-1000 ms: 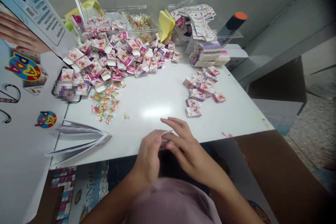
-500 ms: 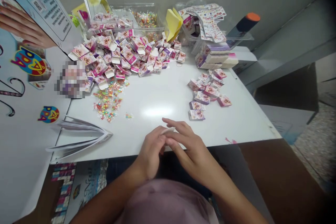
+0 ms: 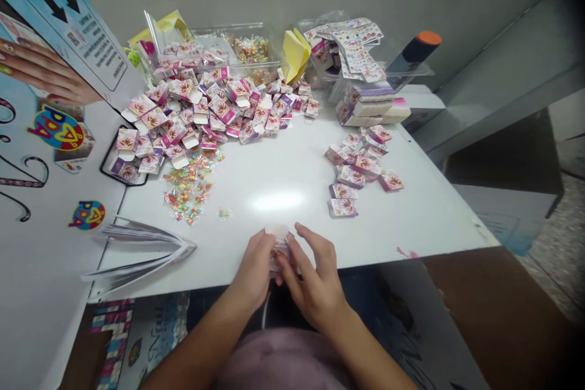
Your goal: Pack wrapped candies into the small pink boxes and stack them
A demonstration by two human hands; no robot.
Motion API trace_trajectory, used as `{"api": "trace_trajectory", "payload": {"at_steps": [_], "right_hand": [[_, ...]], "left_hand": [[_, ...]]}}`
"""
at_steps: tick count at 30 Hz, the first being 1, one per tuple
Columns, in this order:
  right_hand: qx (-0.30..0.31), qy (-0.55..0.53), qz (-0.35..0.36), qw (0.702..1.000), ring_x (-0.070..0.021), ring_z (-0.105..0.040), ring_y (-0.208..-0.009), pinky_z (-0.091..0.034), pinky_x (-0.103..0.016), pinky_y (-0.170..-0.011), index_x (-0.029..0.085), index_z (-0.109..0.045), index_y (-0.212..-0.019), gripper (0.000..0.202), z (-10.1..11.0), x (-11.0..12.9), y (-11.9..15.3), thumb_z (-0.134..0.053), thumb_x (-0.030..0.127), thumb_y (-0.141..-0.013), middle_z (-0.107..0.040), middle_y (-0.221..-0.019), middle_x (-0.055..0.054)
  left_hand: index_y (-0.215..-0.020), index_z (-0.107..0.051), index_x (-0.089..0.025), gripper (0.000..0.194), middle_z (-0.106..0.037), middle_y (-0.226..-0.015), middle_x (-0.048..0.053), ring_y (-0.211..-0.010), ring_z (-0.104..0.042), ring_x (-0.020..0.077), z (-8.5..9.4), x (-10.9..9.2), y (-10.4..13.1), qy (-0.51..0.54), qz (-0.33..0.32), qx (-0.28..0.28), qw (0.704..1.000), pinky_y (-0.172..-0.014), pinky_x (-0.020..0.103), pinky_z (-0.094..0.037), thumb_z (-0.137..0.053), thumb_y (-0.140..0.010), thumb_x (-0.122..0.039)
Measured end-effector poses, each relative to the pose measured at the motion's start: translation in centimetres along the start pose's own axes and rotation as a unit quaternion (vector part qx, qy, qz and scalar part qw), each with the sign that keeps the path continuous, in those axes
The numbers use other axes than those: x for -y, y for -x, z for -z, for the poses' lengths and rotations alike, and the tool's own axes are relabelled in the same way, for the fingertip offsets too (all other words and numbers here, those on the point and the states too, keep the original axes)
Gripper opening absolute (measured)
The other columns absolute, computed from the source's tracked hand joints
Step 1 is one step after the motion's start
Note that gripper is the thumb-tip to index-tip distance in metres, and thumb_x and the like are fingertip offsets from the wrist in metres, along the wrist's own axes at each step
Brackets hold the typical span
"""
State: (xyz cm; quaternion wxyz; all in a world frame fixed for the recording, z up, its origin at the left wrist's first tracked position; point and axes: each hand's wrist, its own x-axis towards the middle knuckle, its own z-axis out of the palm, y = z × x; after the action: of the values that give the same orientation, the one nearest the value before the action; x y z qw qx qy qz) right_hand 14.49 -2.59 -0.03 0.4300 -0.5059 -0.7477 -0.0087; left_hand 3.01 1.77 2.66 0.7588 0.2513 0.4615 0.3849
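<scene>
Near the table's front edge, a small printed box (image 3: 278, 250) with a white flap at its top sits between my hands. My left hand (image 3: 256, 268) is closed round its left side. My right hand (image 3: 315, 277) touches the box from the right with thumb and a finger, its other fingers partly spread. Small bags of coloured beads (image 3: 189, 186) lie on the left of the table, with one bag (image 3: 223, 212) apart from them. A heap of open small boxes (image 3: 219, 103) lies behind. On the right is a group of closed boxes (image 3: 365, 164).
A folded booklet (image 3: 150, 256) stands at the front left, beside a printed display board (image 3: 55, 195). Clear containers (image 3: 274, 65) hold beads and sticker sheets (image 3: 361, 42). A dark bottle with an orange top (image 3: 418, 49) stands at the back right.
The box between my hands now shows its printed face and white flap. My right fingers have shifted and curl toward it. The whole view has moved slightly.
</scene>
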Motion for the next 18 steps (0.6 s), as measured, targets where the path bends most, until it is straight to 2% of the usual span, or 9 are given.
{"api": "trace_trajectory", "payload": {"at_steps": [3,6,9,11,14,16,18], "right_hand": [[-0.005,0.008,0.011,1.0,-0.0354,-0.052,-0.12,-0.055,-0.055,-0.088,0.014,-0.045,-0.143,0.06,0.3,-0.2,0.1,-0.064,0.009,-0.086,-0.05,-0.139,-0.025],[0.082,-0.104,-0.009,0.991,-0.0323,-0.051,-0.125,-0.052,-0.054,-0.096,0.017,-0.053,-0.134,0.047,1.5,-0.8,-0.9,-0.061,0.011,-0.088,-0.04,-0.15,-0.023],[0.146,-0.201,-0.059,0.967,-0.0275,-0.055,-0.123,-0.053,-0.048,-0.096,0.02,-0.06,-0.114,0.024,2.2,-1.0,-1.7,-0.06,0.015,-0.091,-0.051,-0.141,-0.018],[0.129,-0.229,-0.09,0.961,-0.0252,-0.059,-0.119,-0.054,-0.045,-0.096,0.021,-0.059,-0.109,0.019,1.8,-0.8,-1.7,-0.058,0.015,-0.092,-0.062,-0.127,-0.014],[0.065,-0.222,-0.114,0.966,-0.023,-0.062,-0.116,-0.05,-0.048,-0.101,0.023,-0.051,-0.125,0.035,0.5,-0.3,-1.1,-0.049,0.009,-0.094,-0.068,-0.118,-0.012],[0.042,-0.198,-0.118,0.972,-0.0231,-0.063,-0.112,-0.051,-0.049,-0.098,0.022,-0.047,-0.134,0.044,-0.2,-0.1,-0.8,-0.046,0.006,-0.094,-0.068,-0.118,-0.013],[0.045,-0.198,-0.111,0.973,-0.024,-0.065,-0.106,-0.052,-0.048,-0.092,0.022,-0.053,-0.131,0.041,-0.4,-0.2,-0.8,-0.049,0.008,-0.093,-0.069,-0.115,-0.012]], "left_hand": [[-0.085,-0.059,-0.016,0.024,-0.051,-0.061,-0.005,-0.044,-0.046,0.0086,0.2,-0.3,0.2,0.022,0.015,0.008,1.0,-0.033,0.017,-0.031,-0.06,-0.074,-0.038],[-0.094,-0.06,-0.016,0.03,-0.055,-0.062,-0.003,-0.044,-0.049,0.0096,1.1,-0.4,0.1,0.063,0.074,0.06,0.994,-0.033,0.016,-0.025,-0.057,-0.073,-0.037],[-0.083,-0.059,-0.014,0.024,-0.058,-0.06,0.0,-0.043,-0.049,0.0093,2.0,-0.3,-0.3,0.078,0.165,0.136,0.974,-0.033,0.015,-0.019,-0.056,-0.074,-0.036],[-0.079,-0.058,-0.014,0.02,-0.057,-0.059,0.0,-0.043,-0.048,0.0087,2.4,-0.1,-0.7,0.093,0.177,0.145,0.969,-0.034,0.015,-0.022,-0.057,-0.074,-0.033],[-0.083,-0.06,-0.014,0.018,-0.056,-0.061,-0.001,-0.044,-0.046,0.0084,2.6,0.1,-1.1,0.123,0.154,0.14,0.97,-0.036,0.017,-0.031,-0.057,-0.075,-0.03],[-0.084,-0.06,-0.013,0.026,-0.057,-0.064,0.001,-0.046,-0.048,0.0098,2.6,0.2,-1.2,0.145,0.153,0.149,0.966,-0.036,0.018,-0.035,-0.056,-0.08,-0.038],[-0.087,-0.059,-0.013,0.044,-0.056,-0.065,0.002,-0.047,-0.049,0.0115,2.6,0.3,-1.2,0.163,0.156,0.161,0.961,-0.035,0.019,-0.035,-0.048,-0.086,-0.055]]}}
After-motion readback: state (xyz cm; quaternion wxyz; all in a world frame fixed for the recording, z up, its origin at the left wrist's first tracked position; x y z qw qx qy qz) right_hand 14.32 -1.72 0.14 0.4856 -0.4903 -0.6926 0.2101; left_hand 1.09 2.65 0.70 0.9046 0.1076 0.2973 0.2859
